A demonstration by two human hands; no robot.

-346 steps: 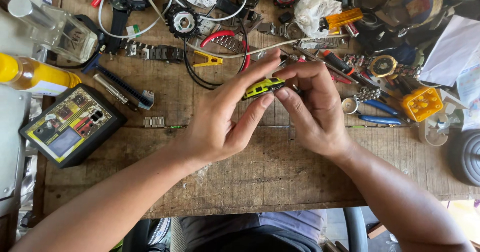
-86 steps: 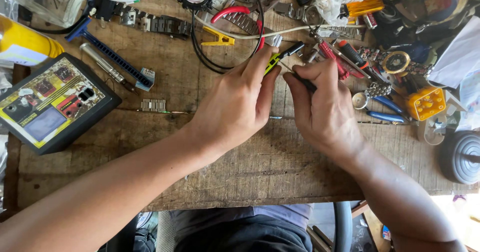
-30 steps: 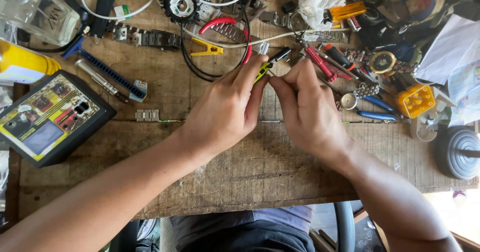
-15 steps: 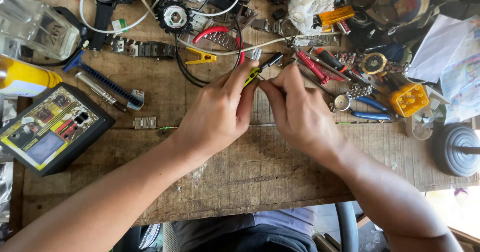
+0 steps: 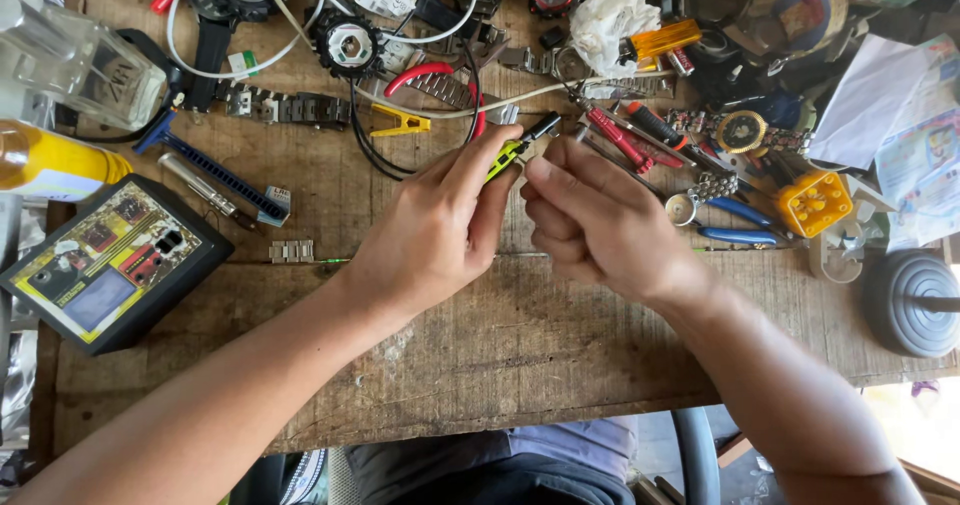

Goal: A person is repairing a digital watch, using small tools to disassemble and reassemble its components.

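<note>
Two hands over a cluttered plank bench (image 5: 480, 365): left hand (image 5: 440, 230) pinches a yellow-black tool (image 5: 520, 145), right hand (image 5: 590, 220) curled, contents hidden.

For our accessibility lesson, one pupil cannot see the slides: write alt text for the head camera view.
Two bare hands meet over a cluttered wooden workbench; the left hand pinches a small yellow-green and black tool, with the right hand curled beside it. Around them lie pliers, watch parts and a black tester box.
</note>
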